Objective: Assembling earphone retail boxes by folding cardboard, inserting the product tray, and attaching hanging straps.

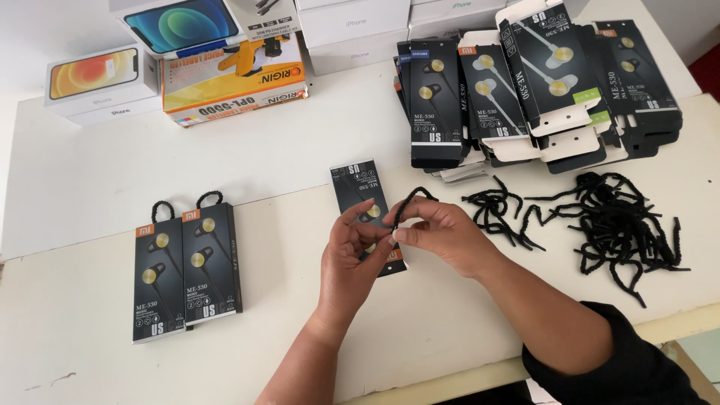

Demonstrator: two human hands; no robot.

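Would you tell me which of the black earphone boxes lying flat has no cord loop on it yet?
The black earphone box under the hands; the two finished boxes at left carry loops.

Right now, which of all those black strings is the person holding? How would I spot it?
Start at the white table and find the two bare hands near its middle, left hand and right hand. Between their fingertips arcs one short black cord loop, above a flat black earphone box. Unlike the loose black cords heaped to the right, it is lifted off the table and pinched.
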